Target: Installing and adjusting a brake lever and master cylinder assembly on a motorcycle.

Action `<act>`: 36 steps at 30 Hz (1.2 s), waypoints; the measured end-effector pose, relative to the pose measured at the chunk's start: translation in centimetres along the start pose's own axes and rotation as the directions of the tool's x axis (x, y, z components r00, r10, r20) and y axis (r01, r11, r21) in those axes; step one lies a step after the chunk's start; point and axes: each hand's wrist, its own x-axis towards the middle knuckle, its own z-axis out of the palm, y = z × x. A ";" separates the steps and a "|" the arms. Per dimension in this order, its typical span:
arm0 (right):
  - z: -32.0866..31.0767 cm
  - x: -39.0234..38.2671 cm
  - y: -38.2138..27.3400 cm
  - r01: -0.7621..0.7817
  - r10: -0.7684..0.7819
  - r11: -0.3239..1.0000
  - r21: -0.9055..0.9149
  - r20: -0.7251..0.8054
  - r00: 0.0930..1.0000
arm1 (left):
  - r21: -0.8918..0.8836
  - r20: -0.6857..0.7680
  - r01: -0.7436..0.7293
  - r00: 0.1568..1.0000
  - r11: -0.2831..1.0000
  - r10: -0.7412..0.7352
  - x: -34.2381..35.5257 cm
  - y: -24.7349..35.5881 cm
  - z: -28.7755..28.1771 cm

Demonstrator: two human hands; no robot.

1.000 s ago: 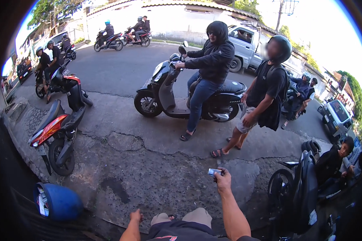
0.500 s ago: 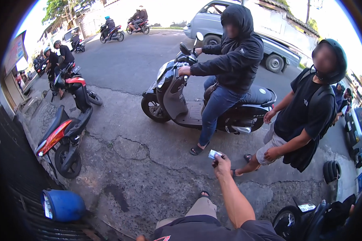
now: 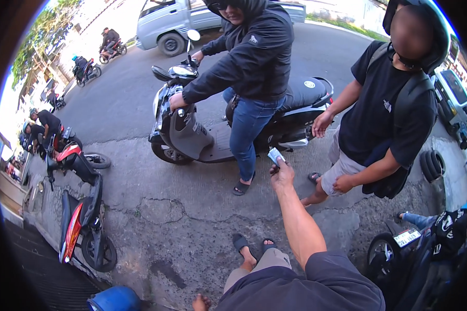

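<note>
The right hand (image 3: 282,177) pinches a small pale-blue slip (image 3: 276,156) at the end of an outstretched arm (image 3: 299,223), in front of a dark scooter (image 3: 190,137) and its hooded rider (image 3: 251,59). A helmeted person (image 3: 381,111) stands to the right. The left hand (image 3: 201,302) shows at the lower edge, too cropped to tell whether it grips anything.

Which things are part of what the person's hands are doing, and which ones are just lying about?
In use:
- folded blue-and-white paper, maybe a banknote, held out
- right hand, pinching it

Just around:
- red-and-black motorbike, with no rider
- blue plastic drum, partly out of view
- black tires, side by side
- grey pickup truck, on the road
</note>
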 end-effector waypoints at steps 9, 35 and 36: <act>-3.3 6.6 -6.7 0.179 -0.151 0.974 0.137 -0.191 0.970 | 0.165 0.164 -0.013 0.986 0.986 -0.015 7.2 1.0 -0.8; -26.2 2.3 -3.1 -0.106 -0.093 0.774 -0.624 -0.278 0.956 | 0.658 0.153 -0.168 0.984 0.734 0.088 7.2 5.0 -1.8; -29.4 -0.9 -1.7 -0.204 -0.111 0.568 -0.797 -0.319 0.941 | 0.675 0.161 -0.170 0.984 0.718 0.081 7.9 6.1 -1.9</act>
